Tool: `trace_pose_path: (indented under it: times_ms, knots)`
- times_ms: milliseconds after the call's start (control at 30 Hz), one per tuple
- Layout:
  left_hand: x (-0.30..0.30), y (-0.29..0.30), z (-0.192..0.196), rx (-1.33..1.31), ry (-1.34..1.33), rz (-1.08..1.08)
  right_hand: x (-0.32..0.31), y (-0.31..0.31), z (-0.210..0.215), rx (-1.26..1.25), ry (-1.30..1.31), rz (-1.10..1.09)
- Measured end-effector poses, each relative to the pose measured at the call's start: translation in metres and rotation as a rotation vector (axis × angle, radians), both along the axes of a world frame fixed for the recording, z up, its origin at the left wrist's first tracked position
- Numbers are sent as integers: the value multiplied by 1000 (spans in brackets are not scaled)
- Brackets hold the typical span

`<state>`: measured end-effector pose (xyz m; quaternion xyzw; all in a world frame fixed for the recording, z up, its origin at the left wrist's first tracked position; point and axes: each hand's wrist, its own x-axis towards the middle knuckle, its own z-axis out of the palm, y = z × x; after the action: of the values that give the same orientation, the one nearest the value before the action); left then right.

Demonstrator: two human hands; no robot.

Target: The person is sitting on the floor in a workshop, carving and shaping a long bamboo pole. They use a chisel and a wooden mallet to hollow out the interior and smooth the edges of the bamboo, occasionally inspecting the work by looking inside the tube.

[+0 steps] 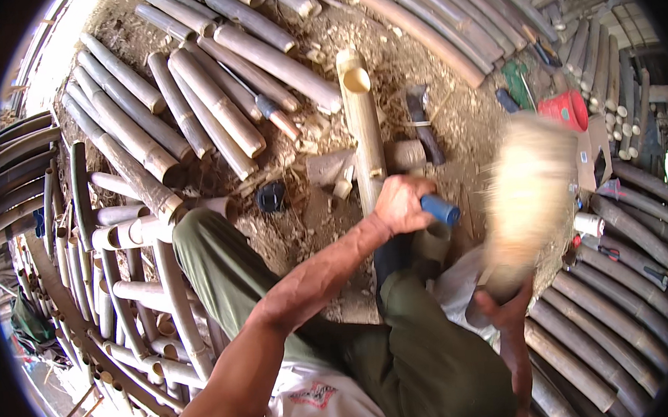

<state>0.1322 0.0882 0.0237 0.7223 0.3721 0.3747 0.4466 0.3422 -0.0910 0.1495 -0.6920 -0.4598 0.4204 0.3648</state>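
Observation:
My left hand [404, 204] is closed around a tool with a blue handle [439, 209]; the blade is hidden, and the fist sits against a bamboo pole [363, 130]. That pole points away from me between my legs, with a scooped opening cut near its far end. It lies across a short round log [405, 156]. To the right, my right hand [506, 305] grips the handle of a thick wooden mallet [532, 189]. The mallet's head is raised and smeared by motion, apart from the blue handle.
Cut bamboo poles [213, 101] lie in rows ahead, with more stacked at the right [601, 322]. A bamboo frame [152, 296] stands by my left knee. A tool with an orange-brown handle [279, 120], a dark round object [270, 197] and a red bucket [565, 110] rest on the chip-strewn ground.

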Motion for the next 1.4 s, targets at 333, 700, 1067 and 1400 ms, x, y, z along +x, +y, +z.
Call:
trace_pose_path:
  times_ms: [333,700,1067,1400]
  knots:
    - [1,7,-7,8,8,33,-5,8,-6,-75,1,38]
    - [-42,64,23,-488,-532,396,5,34,16,286,233,-185]
    - [-42,52,2,-514,-484,377,-15,80,38,236,195,6]
    - [-45,46,-9,-471,-494,371,-49,190,85,728,-216,338]
